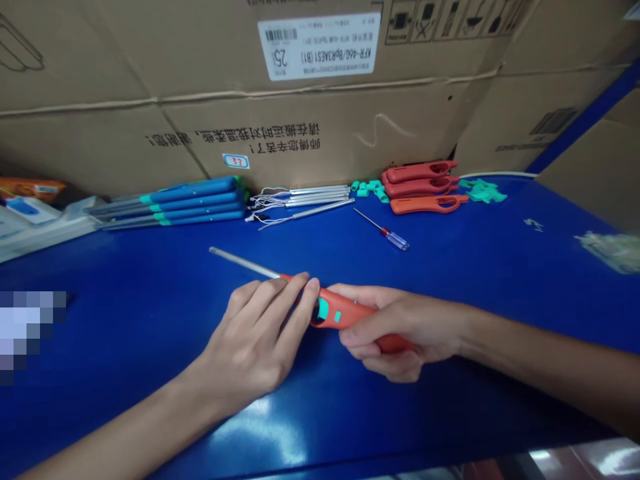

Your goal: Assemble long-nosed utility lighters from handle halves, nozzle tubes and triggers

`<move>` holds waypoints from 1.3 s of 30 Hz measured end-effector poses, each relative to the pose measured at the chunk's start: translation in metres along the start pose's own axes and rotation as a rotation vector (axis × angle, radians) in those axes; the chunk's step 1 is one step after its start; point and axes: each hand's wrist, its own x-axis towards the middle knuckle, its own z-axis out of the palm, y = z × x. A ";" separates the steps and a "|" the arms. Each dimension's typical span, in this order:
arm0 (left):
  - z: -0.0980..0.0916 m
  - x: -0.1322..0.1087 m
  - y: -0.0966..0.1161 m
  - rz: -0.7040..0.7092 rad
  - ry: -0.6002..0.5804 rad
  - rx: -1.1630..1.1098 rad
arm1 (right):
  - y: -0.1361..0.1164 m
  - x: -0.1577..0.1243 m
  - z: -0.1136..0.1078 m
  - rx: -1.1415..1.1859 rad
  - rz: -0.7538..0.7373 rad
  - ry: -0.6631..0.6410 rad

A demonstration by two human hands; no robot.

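An orange long-nosed lighter [340, 313] with a teal trigger and a thin metal tube lies low over the blue table [450, 267]. My right hand [400, 330] is closed round its orange handle. My left hand [260, 340] rests over the front of the handle where the metal tube starts, fingers pressed down along it. The tube sticks out to the upper left, past my left fingers.
Along the back stand cardboard boxes [300, 87]. In front of them lie blue lighters [190, 200], bare metal tubes with wires [310, 199], small teal parts [370, 189], orange handle shells [425, 187], and a small screwdriver [385, 232]. A clear bag [613, 250] sits at the right.
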 end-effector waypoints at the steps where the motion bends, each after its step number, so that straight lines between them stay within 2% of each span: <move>1: -0.001 0.001 -0.002 0.000 -0.014 -0.010 | -0.002 -0.002 -0.002 -0.051 0.006 0.005; 3: -0.003 0.003 -0.005 -0.009 -0.048 -0.058 | -0.005 -0.007 -0.005 -0.244 -0.035 0.106; 7: -0.003 0.004 -0.009 -0.081 -0.122 -0.255 | -0.004 -0.015 -0.010 -0.827 -0.321 0.472; 9: -0.002 0.003 -0.010 -0.129 -0.167 -0.343 | -0.001 -0.016 -0.011 -1.076 -0.427 0.554; 13: 0.002 0.000 -0.017 -0.204 -0.271 -0.488 | 0.007 -0.010 -0.013 -1.327 -0.494 0.572; 17: 0.003 -0.003 -0.024 -0.243 -0.326 -0.631 | 0.011 -0.005 -0.013 -1.384 -0.538 0.613; 19: 0.003 -0.003 -0.025 -0.263 -0.351 -0.663 | 0.012 -0.004 -0.012 -1.405 -0.540 0.593; 24: 0.002 0.001 -0.021 -0.292 -0.341 -0.667 | 0.013 -0.004 -0.009 -1.496 -0.564 0.535; 30: 0.002 0.001 -0.021 -0.291 -0.356 -0.679 | 0.018 0.001 -0.010 -1.792 -0.704 0.541; 39: 0.001 0.005 -0.024 -0.348 -0.428 -0.699 | 0.023 0.002 -0.015 -1.794 -0.815 0.580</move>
